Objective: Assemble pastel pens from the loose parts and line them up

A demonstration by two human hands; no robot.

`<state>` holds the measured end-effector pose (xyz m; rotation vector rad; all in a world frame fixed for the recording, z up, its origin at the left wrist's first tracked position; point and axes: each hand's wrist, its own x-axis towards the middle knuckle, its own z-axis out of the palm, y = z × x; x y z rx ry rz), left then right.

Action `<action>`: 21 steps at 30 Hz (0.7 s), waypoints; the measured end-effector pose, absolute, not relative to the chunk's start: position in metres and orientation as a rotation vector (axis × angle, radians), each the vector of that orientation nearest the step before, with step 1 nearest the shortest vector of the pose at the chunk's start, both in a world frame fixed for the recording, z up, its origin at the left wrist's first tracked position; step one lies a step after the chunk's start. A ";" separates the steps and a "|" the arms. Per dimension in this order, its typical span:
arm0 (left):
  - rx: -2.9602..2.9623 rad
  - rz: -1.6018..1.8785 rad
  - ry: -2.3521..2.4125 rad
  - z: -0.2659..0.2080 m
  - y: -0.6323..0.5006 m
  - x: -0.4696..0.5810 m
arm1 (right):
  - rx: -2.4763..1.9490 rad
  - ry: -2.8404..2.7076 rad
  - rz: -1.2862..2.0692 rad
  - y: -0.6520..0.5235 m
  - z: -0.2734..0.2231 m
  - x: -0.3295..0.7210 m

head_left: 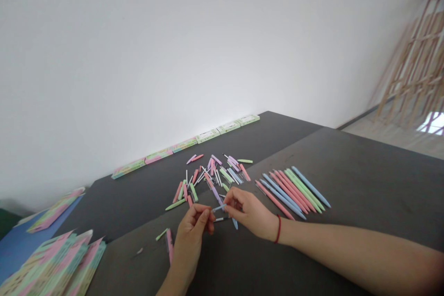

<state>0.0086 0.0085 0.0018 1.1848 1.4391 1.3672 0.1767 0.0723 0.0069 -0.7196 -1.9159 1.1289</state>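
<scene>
A blue pen part (219,207) is pinched between the fingertips of the left hand (193,232) and right hand (250,213), just above the grey table (364,185). Loose parts (211,175) are scattered behind, finished pens (294,189) lined up right.

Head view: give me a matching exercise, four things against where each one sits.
Things:
1. row of assembled pens
2. loose pen parts
3. flat cartons
4. stacked packets

Places:
A. along the wall at the table's far edge
B. lower left corner
C. right of the right hand
D. table middle, beyond both hands

Pairs: 1-C, 2-D, 3-A, 4-B
</scene>
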 end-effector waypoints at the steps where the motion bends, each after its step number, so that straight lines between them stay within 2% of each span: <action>1: 1.182 1.369 1.438 0.002 0.008 0.009 | -0.720 -1.916 1.125 0.072 0.007 0.177; 21: 1.203 1.348 1.417 0.004 0.007 0.016 | -0.714 -2.068 0.972 0.070 0.009 0.179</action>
